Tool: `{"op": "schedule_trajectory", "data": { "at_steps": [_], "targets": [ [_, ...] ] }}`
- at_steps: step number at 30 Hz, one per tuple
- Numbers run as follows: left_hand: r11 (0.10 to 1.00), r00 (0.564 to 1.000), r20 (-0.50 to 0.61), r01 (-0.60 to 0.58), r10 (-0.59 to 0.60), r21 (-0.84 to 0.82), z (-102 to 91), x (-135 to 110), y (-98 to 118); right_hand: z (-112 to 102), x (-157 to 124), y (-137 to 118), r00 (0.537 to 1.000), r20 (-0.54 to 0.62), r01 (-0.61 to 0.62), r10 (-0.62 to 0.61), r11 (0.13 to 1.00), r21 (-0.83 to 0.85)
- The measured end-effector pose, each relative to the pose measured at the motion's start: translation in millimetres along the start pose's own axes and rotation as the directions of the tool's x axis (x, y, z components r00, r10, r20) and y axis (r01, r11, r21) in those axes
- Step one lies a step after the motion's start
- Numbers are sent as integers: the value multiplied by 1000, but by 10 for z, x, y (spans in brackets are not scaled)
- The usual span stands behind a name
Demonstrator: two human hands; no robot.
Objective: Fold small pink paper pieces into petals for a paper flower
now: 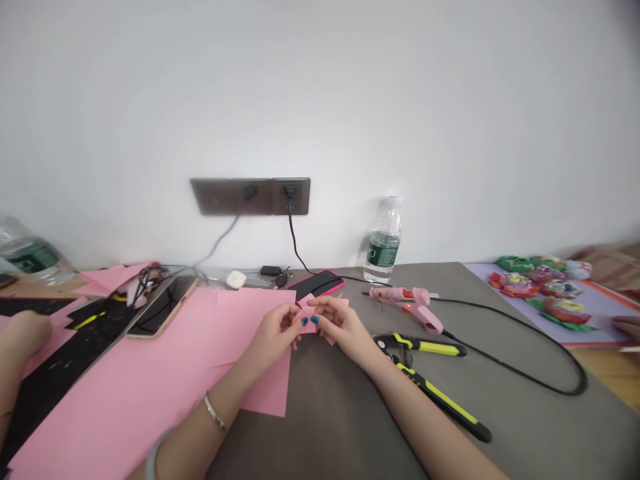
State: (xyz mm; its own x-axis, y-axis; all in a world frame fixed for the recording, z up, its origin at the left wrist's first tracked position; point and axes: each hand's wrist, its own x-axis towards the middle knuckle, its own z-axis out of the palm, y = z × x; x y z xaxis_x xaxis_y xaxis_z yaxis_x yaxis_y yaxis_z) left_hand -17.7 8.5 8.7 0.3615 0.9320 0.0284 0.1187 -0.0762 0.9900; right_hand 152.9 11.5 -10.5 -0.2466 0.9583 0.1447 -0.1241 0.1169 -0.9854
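Pinching a small pink paper (309, 321), we are holding it crosswise between our left grip (273, 331) and right grip (341, 325), both closed narrow on it.

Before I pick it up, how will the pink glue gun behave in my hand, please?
The pink glue gun looks like light plastic, so it probably lifts easily. Its black cord may drag and tug it sideways. The small red light seems lit, so the nozzle could be hot.
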Motion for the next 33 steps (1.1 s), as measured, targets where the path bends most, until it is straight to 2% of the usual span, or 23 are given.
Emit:
{"op": "schedule_trajectory", "data": {
  "at_steps": [2, 5, 8, 12, 16, 19, 22, 28, 33],
  "targets": [
    [998, 999, -31, -33, 31, -50, 14, 14, -8, 11, 6, 12, 999, 49, -19, 21, 999, -29],
    [996, 999, -20, -33, 31, -88, 12, 37, -30, 13, 13, 21, 999, 34, -37, 39, 998, -56],
    [997, 1000, -2, -13, 13, -72, -4, 45, -50, -6, 15, 19, 997, 38, -70, 73, 995, -75],
    [997, 998, -26, -65, 65, -30, -8, 34, -65, -24, 13, 24, 993, 64, -95, 99, 994, -58],
    [994, 990, -104, -99, 93, -52, 5, 38, -78, -21, 8, 38, 998, 56, 16, -18, 999, 33],
    [993, 989, -120, -93, 85, -69, 9, 50, -77, -13, -1, 43, 992, 29, 119, -120, 992, 43],
    [996, 989, -124, -89, 85, -30, -1, 57, -61, 1, -14, 41, 988, 13, 157, -157, 987, -45],
    [997, 986, -147, -77, 79, 26, -39, 74, -47, 18, -33, 29, 989, -12, 141, -148, 963, -231],
    [997, 996, -46, -73, 75, 36, -21, 58, -27, 3, -53, -33, 965, 72, 258, -254, 852, -455]
  ]
}}
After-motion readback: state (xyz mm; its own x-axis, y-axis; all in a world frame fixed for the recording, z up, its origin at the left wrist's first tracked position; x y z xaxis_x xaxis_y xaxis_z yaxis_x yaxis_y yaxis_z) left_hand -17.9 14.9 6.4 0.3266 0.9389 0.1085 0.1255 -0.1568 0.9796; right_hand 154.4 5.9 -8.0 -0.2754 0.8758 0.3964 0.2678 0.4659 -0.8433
